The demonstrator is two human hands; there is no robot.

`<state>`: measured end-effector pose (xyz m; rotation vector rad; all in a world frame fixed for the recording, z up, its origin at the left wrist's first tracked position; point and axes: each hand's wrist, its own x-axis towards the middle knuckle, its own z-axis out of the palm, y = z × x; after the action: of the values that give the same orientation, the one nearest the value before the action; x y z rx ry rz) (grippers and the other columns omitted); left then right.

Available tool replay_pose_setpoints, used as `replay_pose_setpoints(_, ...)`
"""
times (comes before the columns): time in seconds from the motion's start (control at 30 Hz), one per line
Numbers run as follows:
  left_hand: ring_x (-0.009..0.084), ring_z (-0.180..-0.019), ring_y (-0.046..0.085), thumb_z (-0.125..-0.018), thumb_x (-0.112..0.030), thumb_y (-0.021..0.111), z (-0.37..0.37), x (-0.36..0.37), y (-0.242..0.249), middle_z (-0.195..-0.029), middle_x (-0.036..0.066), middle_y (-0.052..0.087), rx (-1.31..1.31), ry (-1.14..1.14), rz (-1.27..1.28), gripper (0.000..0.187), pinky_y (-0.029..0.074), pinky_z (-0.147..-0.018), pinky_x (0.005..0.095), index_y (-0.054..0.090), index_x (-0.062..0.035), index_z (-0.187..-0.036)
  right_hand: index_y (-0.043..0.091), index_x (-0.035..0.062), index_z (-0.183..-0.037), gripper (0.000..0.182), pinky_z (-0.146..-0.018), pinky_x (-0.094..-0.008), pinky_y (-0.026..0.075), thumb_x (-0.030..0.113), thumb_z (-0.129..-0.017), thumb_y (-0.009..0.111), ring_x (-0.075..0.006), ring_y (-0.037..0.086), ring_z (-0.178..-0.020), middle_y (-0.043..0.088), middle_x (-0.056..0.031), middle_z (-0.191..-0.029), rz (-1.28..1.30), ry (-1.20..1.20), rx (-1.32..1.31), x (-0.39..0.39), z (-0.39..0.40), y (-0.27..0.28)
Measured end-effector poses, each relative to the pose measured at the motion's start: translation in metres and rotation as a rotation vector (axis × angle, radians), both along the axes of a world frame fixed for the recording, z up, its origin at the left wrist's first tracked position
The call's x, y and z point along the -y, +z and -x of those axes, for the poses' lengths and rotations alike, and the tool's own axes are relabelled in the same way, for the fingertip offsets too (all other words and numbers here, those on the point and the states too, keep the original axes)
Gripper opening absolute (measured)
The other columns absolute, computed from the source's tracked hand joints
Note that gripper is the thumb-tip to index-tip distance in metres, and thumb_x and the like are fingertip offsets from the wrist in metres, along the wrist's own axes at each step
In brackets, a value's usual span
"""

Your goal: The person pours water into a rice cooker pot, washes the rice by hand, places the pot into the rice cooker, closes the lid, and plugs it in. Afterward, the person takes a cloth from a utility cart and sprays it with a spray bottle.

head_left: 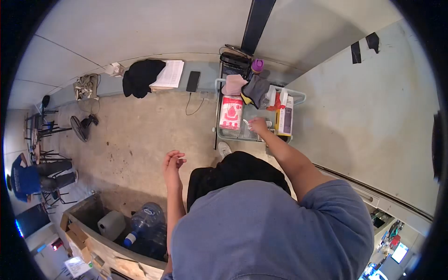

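- Red-and-white packet (231, 112): lay in the pale trolley (298, 96), to the left of the right hand (258, 125).
- Right hand: was lowered over the trolley with fingers partly curled, beside a small white item (246, 122); whether the fingertips pinched it could not be determined.
- Left hand (174, 161): was raised over the concrete floor (140, 126), fingers loosely bent and parted, touching nothing.
- Yellow-and-grey box (285, 116): stood on the right side of the trolley, near the right hand.
- Pink cloth (234, 85) and dark grey cloth (256, 89): lay side by side beyond the packet.
- Purple-topped bottle (257, 66): was positioned behind the dark grey cloth.
- Black smartphone (193, 81): lay on the ledge (205, 84), left of the trolley, with a cable (187, 107) extending toward the floor.
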<state>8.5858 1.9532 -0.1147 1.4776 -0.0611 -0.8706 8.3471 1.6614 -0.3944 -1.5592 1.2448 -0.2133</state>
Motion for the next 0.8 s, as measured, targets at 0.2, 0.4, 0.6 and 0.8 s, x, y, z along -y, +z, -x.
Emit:
replay_pose_setpoints(0.2,0.0128,-0.068,0.055,-0.087,-0.009,0.046,-0.010,0.021,0.001,-0.086,0.008,0.061,0.024,-0.058,-0.026,0.015,0.047,-0.072,0.0262,0.056,-0.0023,-0.096,0.062,0.0096,-0.079,0.015,-0.061,-0.0416,0.046,0.018,-0.075,0.051,-0.0330,0.059,-0.067,0.060,-0.0161,-0.073,0.317,0.122,-0.023,-0.048,-0.012,0.100)
replay_pose_setpoints(0.4,0.0136,-0.071,0.056,-0.089,-0.010,0.046,-0.007,0.026,-0.017,-0.087,0.008,0.061,-0.042,-0.292,-0.059,0.016,0.047,-0.072,0.0265,0.056,-0.0017,-0.097,0.060,0.0074,-0.080,0.017,-0.064,-0.0437,0.046,0.021,-0.075,0.051,-0.0346,0.059,-0.071,0.061,-0.0163,-0.075,0.171,0.625,-0.113,-0.142,0.018,0.101)
replay_pose_setpoints(0.6,0.0132,-0.073,0.056,-0.090,-0.010,0.045,-0.013,0.002,-0.028,-0.088,0.008,0.061,-0.068,-0.413,-0.048,0.017,0.046,-0.072,0.0259,0.056,-0.0009,-0.098,0.065,0.0068,-0.086,0.023,-0.074,-0.0388,0.048,0.024,-0.076,0.053,-0.0311,0.061,-0.084,0.064,-0.0150,-0.085,-0.057,0.461,-0.490,-0.216,0.070,0.051)
replay_pose_setpoints(0.8,0.0136,-0.075,0.056,-0.088,-0.014,0.047,-0.019,-0.061,-0.062,-0.089,0.007,0.061,-0.128,-0.403,-0.033,0.020,0.045,-0.074,0.0262,0.057,-0.0026,-0.101,0.064,0.0064,-0.089,0.024,-0.081,-0.0409,0.047,0.025,-0.077,0.053,-0.0328,0.059,-0.089,0.063,-0.0162,-0.094,-0.002,0.378,-0.458,-0.245,0.082,0.054)
